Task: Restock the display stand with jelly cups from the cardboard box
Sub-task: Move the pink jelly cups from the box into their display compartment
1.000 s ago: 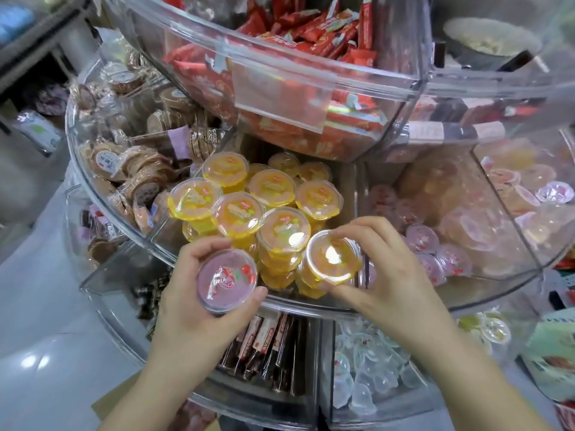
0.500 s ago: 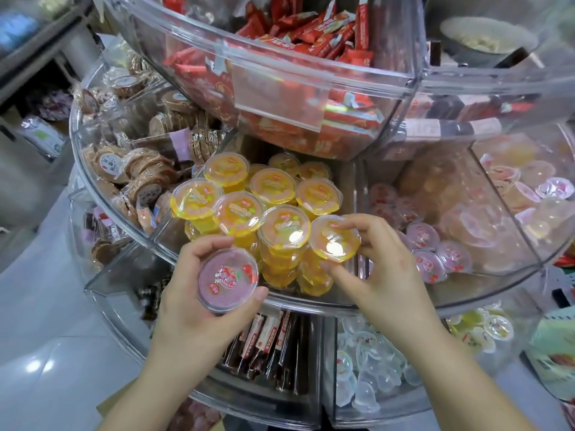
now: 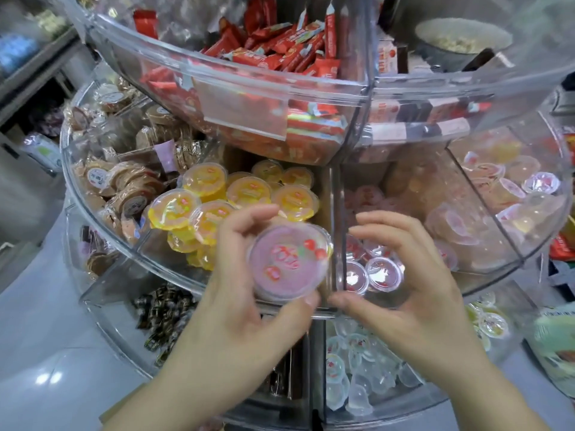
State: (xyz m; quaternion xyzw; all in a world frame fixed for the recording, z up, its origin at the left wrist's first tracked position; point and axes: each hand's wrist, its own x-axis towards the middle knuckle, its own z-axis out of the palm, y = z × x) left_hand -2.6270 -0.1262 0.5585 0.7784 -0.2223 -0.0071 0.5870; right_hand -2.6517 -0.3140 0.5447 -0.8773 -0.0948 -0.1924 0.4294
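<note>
1. The left hand (image 3: 249, 293) sits at centre frame, thumb and fingers curled round a pink jelly cup (image 3: 287, 262), which it holds lid-up in front of the clear divider (image 3: 337, 231) of the middle tier.
2. The right hand (image 3: 413, 275) is just right of that cup, fingers and thumb spread in a loose arc and holding nothing; its thumb tip lies close to the left thumb, below the cup.
3. The display stand (image 3: 102, 213) is a round, clear plastic tower with stacked tiers split into wedge compartments.
4. Behind the left hand, the middle-tier compartment holds yellow jelly cups (image 3: 249, 191), stacked and crowded together.
5. Right of the divider, behind the right hand, lie small red-lidded jelly cups (image 3: 384, 273); further right, pale pink cups (image 3: 460, 225) fill the next stretch.
6. The upper tier, top centre of the frame, holds red wrapped bars (image 3: 280, 48).
7. Middle left of the frame shows brown round wrapped snacks (image 3: 130, 194) in their own compartment.
8. The lower tier, bottom centre, holds clear small jelly cups (image 3: 357, 377) and, left of them, dark wrapped sweets (image 3: 161, 312).
</note>
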